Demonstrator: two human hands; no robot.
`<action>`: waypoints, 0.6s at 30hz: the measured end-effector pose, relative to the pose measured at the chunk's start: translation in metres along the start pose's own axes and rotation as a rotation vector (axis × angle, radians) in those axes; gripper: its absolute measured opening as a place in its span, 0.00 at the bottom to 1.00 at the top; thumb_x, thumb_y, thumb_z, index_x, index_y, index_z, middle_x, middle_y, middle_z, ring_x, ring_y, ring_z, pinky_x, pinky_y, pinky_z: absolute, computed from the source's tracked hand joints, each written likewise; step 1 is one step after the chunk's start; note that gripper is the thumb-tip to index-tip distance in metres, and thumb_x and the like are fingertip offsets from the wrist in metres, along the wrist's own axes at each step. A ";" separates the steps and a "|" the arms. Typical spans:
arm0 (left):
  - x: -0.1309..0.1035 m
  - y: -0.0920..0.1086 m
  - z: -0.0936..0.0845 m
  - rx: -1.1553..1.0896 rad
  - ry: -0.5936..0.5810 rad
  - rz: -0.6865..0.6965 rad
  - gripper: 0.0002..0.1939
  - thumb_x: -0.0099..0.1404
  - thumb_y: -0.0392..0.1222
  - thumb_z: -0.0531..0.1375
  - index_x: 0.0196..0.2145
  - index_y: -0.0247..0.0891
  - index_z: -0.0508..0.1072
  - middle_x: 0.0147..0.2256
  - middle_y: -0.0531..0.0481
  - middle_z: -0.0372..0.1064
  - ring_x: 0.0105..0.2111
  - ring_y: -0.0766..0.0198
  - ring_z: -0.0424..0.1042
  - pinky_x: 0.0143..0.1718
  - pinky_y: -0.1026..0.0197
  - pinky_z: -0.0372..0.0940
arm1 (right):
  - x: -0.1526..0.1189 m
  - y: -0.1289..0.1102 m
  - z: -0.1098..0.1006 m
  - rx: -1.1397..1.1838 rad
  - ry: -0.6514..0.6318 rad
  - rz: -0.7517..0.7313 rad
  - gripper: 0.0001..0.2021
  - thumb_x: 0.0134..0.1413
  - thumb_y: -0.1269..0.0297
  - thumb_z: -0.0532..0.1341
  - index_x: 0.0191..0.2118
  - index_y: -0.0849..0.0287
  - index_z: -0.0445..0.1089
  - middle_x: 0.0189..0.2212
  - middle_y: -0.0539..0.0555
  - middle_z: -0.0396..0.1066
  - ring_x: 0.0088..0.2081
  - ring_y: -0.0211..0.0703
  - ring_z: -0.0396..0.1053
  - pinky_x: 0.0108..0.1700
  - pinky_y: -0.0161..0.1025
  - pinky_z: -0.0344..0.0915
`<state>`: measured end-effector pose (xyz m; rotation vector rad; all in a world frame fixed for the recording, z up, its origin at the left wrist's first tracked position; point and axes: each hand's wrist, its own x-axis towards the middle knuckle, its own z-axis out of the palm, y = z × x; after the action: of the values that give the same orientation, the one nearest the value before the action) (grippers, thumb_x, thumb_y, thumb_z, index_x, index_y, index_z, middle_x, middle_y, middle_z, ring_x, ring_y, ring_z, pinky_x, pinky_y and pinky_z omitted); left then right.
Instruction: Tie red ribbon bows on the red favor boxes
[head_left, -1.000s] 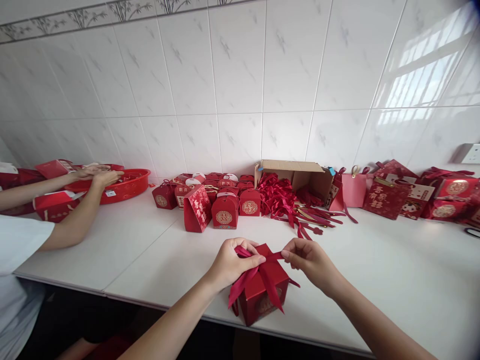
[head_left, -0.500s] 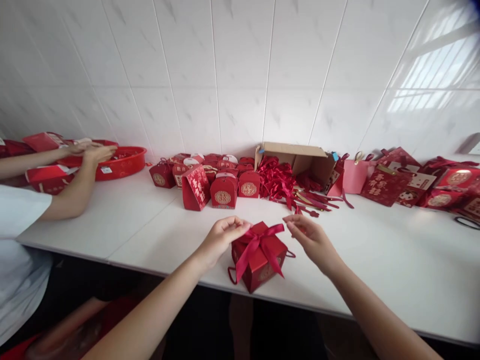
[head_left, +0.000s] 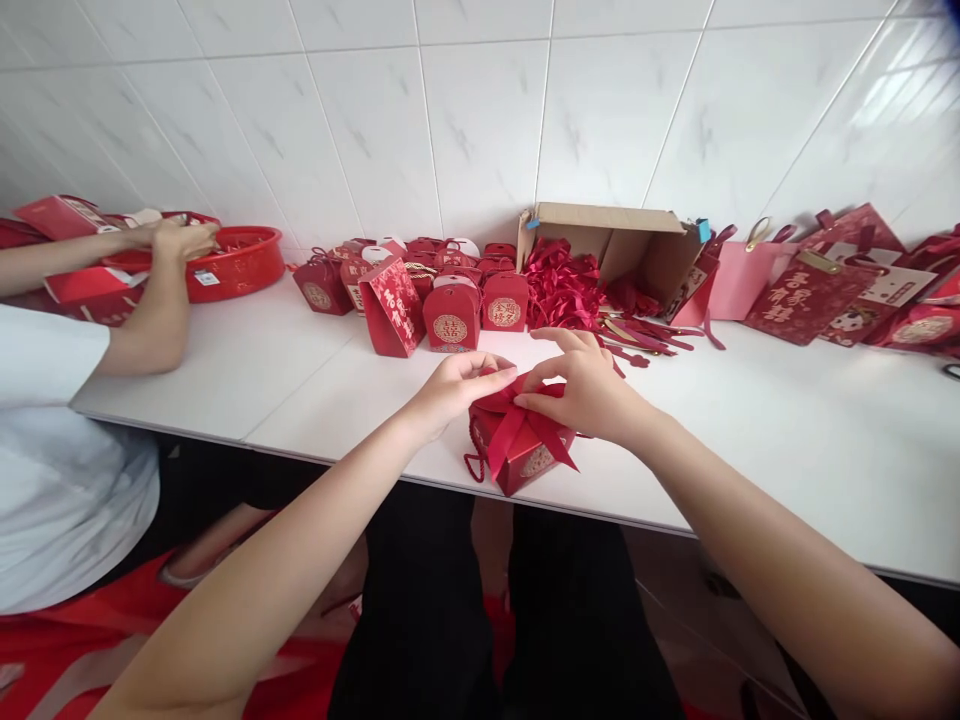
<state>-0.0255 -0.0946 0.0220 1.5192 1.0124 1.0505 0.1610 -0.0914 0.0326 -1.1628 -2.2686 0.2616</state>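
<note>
A red gift box [head_left: 517, 470] with a gold emblem stands near the table's front edge. On its top lies a dark red ribbon bow [head_left: 510, 428], its tails hanging over the sides. The thumb and index finger of my right hand [head_left: 589, 390] pinch the bow near its knot, while its other fingers are raised. My left hand [head_left: 457, 395] is closed at the bow's left loop, thumb against fingers, with the ribbon partly hidden there. A twisted red cord handle [head_left: 472, 465] hangs at the box's left side.
Several red gift boxes [head_left: 450, 315] stand behind on the white table [head_left: 300, 385]. A cardboard box [head_left: 607, 215] spills red ribbons [head_left: 566, 285]. Gift bags [head_left: 810, 295] lean at the right. At left, a co-worker's hands [head_left: 176, 240] are over a red basin [head_left: 247, 270].
My right hand has moved left from beside the box onto the bow's knot. My left hand stays at the left loop. The view has tilted downward.
</note>
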 end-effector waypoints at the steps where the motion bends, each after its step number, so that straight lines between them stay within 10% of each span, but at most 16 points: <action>1: 0.001 0.000 0.000 0.033 -0.001 0.013 0.15 0.56 0.48 0.64 0.22 0.36 0.67 0.38 0.49 0.71 0.40 0.60 0.68 0.43 0.58 0.59 | 0.001 -0.001 0.000 0.009 -0.023 0.000 0.02 0.47 0.63 0.68 0.28 0.53 0.78 0.56 0.56 0.59 0.57 0.68 0.51 0.50 0.72 0.51; 18: 0.006 -0.011 -0.006 -0.017 -0.076 0.116 0.14 0.60 0.48 0.61 0.23 0.36 0.66 0.45 0.47 0.70 0.48 0.56 0.67 0.52 0.55 0.56 | 0.004 0.004 -0.015 0.181 -0.224 -0.113 0.07 0.51 0.59 0.64 0.33 0.56 0.76 0.54 0.58 0.63 0.58 0.60 0.56 0.56 0.63 0.53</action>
<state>-0.0305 -0.0858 0.0123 1.6077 0.8695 1.0705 0.1702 -0.0873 0.0452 -0.9492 -2.4346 0.5647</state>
